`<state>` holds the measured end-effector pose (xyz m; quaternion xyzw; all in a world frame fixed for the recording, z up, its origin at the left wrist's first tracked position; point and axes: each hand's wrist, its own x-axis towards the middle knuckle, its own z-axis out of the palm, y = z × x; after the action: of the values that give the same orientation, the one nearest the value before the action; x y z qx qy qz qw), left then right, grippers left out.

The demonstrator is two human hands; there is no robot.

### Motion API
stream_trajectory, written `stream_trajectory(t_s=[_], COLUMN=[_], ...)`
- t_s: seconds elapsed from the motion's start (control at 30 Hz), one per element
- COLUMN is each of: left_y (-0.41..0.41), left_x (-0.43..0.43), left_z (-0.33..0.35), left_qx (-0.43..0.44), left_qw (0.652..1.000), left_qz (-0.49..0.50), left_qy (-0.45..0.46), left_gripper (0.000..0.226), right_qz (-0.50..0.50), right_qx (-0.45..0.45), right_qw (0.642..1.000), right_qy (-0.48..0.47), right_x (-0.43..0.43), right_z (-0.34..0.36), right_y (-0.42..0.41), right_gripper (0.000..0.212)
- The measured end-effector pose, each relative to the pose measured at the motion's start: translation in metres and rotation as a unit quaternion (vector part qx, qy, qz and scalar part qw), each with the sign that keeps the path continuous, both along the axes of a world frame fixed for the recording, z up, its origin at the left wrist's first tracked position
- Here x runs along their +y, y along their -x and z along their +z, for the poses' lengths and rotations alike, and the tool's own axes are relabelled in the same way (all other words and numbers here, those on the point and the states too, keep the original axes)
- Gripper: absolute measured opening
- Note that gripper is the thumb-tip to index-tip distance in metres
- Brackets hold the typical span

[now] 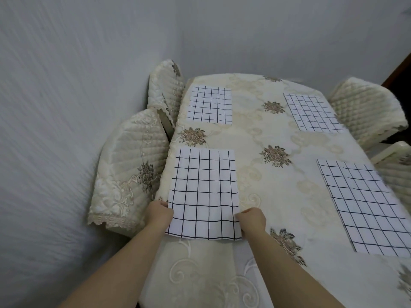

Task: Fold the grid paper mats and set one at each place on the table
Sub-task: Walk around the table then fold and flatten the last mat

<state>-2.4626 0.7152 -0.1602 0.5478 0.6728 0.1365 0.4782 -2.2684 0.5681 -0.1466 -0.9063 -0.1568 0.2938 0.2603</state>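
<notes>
Both my hands on the near-left grid mat (203, 194): L hand (159, 211) pinching its left edge, R hand (252, 217) gripping its right edge, mat flat on the floral tablecloth (266, 174). Three other grid mats (210, 104) (312, 113) (364, 205) lie at far-left, far-right, near-right places.
</notes>
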Motion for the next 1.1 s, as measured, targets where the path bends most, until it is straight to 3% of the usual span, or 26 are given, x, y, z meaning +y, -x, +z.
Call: stream_trajectory(t_s=[0.3,0.4,0.47,0.57,1.1], left_y=[0.001,0.001,0.001,-0.001,-0.005], left_x=[0.004,0.004,0.007,0.012,0.023], left_z=[0.001,0.004,0.004,0.005,0.001], left_qx=[0.007,0.001,-0.006,-0.016,0.06], left_qw=[1.0,1.0,1.0,1.0,0.995], left_qz=[-0.003,-0.002,-0.004,-0.002,-0.058], left_qy=[-0.012,-0.02,-0.016,-0.02,-0.05], left_gripper=[0.016,0.037,0.035,0.016,0.024], right_qz=[-0.025,-0.028,-0.041,-0.056,-0.065], right_qx=[0.007,0.015,0.021,0.012,-0.017], right_qw=[1.0,0.999,0.998,0.997,0.996], right_qy=[-0.004,-0.022,-0.037,-0.052,-0.051], right_x=[-0.002,-0.003,-0.002,0.001,0.005], right_z=[-0.002,-0.005,-0.007,-0.009,-0.013], right_y=[-0.001,0.0,0.0,-0.003,-0.009], right_gripper=[0.023,0.017,0.009,0.01,0.016])
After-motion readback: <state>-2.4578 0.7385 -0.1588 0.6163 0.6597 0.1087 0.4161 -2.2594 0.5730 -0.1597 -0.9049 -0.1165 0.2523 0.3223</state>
